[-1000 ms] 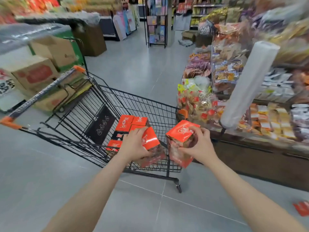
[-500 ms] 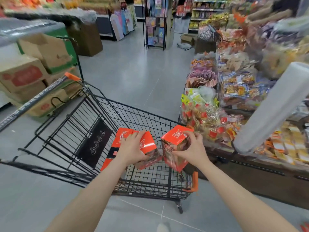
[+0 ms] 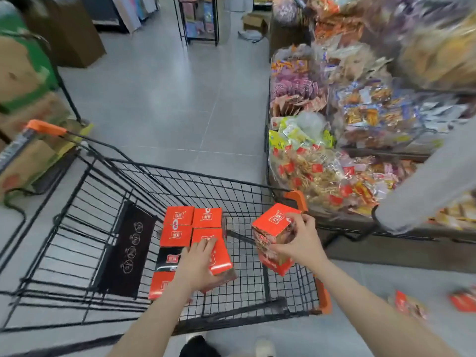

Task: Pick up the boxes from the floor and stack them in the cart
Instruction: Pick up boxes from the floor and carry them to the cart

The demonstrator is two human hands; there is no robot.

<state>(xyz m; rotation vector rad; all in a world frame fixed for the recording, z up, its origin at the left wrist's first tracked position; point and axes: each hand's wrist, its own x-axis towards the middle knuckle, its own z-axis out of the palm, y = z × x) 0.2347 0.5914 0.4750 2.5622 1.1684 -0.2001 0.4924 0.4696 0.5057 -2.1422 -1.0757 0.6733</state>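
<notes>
A black wire cart (image 3: pixel 247 186) with orange corners stands in front of me. Several red boxes (image 3: pixel 192 224) lie packed on its floor at the left. My left hand (image 3: pixel 198 264) grips one red box (image 3: pixel 221 258) and holds it low inside the basket, beside the packed ones. My right hand (image 3: pixel 298 243) grips another red box (image 3: pixel 273 228) by its top, held above the basket's right side. Two more red boxes (image 3: pixel 407 305) lie on the floor at the lower right.
A snack display bin (image 3: pixel 334 161) full of bagged goods stands close against the cart's right side. Cardboard cartons (image 3: pixel 28 155) are piled at the left behind the cart handle (image 3: pixel 43 127). Grey tiled aisle floor (image 3: pixel 167 104) stretches ahead to shelving racks (image 3: pixel 198 19).
Both hands have come down and forward over the cart. The left box has dropped into the basket beside the packed boxes; the right box now hangs over the basket's right side.
</notes>
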